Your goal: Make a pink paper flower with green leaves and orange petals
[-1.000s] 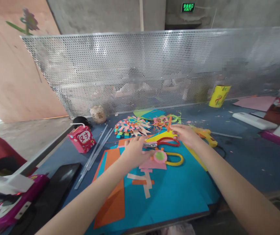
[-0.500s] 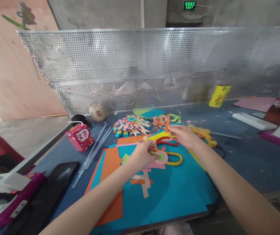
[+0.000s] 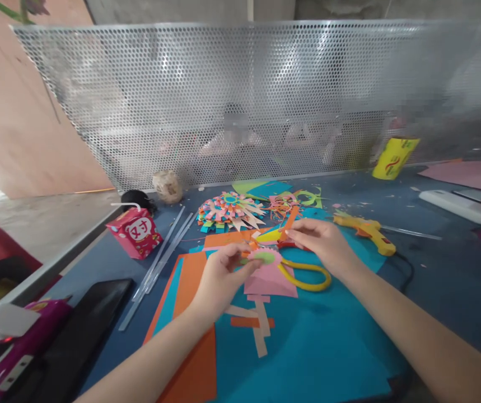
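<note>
My left hand pinches a scalloped pink paper disc with a green centre, tilted nearly flat. Orange paper pokes out behind the disc's far edge. Just to the right, my right hand grips an orange paper strip between thumb and fingers, its end standing up. Under both hands lie scissors with yellow-and-red handles, partly covered. Below the disc is a pink paper piece on blue paper sheets. Short cut paper strips are scattered nearer me. A fringed multicoloured paper flower rests beyond my hands.
A yellow glue gun lies right, its cable trailing. Clear glue sticks, a red drink carton and a black phone-like slab are left. A perforated metal screen borders the back; a person sits behind it.
The camera view has tipped downward. The disc in my left hand has turned from facing me to nearly flat. My right hand still holds the orange strip, which now leans more.
</note>
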`<state>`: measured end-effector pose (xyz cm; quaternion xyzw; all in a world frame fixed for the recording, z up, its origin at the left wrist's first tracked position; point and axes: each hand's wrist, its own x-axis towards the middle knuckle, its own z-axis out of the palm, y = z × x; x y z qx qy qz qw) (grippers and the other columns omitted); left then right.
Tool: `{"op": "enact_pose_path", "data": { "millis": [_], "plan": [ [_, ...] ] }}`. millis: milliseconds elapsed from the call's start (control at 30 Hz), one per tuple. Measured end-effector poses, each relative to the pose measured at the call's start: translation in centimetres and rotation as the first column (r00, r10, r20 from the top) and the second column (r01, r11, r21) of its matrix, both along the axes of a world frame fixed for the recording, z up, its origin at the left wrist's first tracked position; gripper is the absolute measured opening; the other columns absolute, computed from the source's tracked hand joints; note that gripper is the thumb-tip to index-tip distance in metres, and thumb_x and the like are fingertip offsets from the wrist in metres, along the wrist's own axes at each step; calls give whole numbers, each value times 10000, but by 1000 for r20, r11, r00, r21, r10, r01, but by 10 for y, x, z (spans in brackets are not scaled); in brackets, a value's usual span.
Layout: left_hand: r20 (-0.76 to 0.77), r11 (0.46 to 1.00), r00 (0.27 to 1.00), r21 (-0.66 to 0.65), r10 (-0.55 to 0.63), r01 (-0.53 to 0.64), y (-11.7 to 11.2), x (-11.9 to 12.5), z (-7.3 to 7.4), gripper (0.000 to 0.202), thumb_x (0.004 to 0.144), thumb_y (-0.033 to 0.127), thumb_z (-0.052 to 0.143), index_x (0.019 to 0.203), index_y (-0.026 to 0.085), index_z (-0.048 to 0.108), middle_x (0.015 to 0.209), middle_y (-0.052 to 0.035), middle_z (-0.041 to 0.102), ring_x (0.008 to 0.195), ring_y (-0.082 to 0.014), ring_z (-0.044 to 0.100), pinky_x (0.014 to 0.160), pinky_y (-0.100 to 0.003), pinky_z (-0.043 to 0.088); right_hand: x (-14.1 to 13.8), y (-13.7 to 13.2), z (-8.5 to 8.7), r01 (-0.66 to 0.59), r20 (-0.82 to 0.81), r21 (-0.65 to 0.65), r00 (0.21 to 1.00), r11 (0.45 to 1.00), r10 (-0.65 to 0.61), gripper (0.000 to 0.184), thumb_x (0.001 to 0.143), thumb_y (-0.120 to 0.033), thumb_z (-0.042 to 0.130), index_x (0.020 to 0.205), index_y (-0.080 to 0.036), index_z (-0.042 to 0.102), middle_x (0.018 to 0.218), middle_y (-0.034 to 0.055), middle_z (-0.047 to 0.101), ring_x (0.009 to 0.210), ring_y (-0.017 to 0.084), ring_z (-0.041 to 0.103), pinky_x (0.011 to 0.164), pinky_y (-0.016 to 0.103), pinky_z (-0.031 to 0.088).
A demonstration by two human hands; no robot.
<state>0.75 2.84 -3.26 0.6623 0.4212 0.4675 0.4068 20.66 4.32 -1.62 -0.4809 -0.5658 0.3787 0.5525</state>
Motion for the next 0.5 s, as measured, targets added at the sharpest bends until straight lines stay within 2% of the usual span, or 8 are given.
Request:
{"op": "enact_pose_path", "data": {
  "millis": [67,100,133,167,233,300,333,500],
  "plan": [
    [-167,919,982,393,84,-12,-1,-6,2,59,749,171,620,800,194,604,800,-26,687,794,-162,650,699,-279,500,-3,-7,4,56,44,56,997,997,-59,62,620,-279,705,605,-227,675,606,3,635,557,146,558,525,283,432],
    [-236,816,966,575,105,52,-2,-10,5,94,765,126,599,816,203,617,797,-16,695,809,-151,649,730,-278,489,-5,-11,6,82,69,104,994,991,-89,41,632,-268,698,614,-239,675,653,12,654,611,168,579,551,299,444],
    [-265,664,959,736,97,136,-4,-14,8,153,759,82,596,849,203,616,802,-6,705,805,-143,653,783,-296,474,-7,-15,7,98,104,183,988,978,-118,22,652,-251,689,633,-252,678,686,15,664,659,185,589,578,313,452],
    [-299,544,947,817,121,189,-5,-17,12,202,750,54,600,890,199,612,833,-5,714,836,-146,652,849,-328,442,-8,-20,9,104,144,290,978,951,-151,45,677,-224,677,667,-267,682,722,12,671,702,193,593,606,325,456],
    [-327,421,931,876,160,235,-8,-21,17,177,762,61,599,897,174,608,829,-13,722,906,-166,641,893,-361,402,-11,-31,11,36,258,590,938,806,-231,163,732,-140,639,773,-292,680,749,-2,678,732,189,595,645,344,463],
    [-350,389,924,881,153,269,-10,-23,20,119,790,81,577,867,167,605,821,-10,729,943,-175,633,924,-381,370,-11,-41,15,-51,318,752,901,657,-294,269,739,-64,622,874,-294,658,766,-9,683,729,182,600,662,356,472],
    [-352,389,924,880,149,272,-11,-23,21,103,795,87,575,854,166,605,817,-7,730,947,-177,633,927,-385,363,-11,-45,17,-92,349,774,887,627,-301,283,743,-51,612,904,-282,646,776,-2,685,732,182,603,667,360,477],
    [-317,425,933,878,169,221,-15,-25,25,133,774,74,599,856,179,603,827,12,733,913,-172,642,878,-374,373,-9,-59,25,-274,546,749,771,603,-328,132,867,-187,516,832,-231,635,713,21,693,720,146,600,675,272,509]
  ]
}}
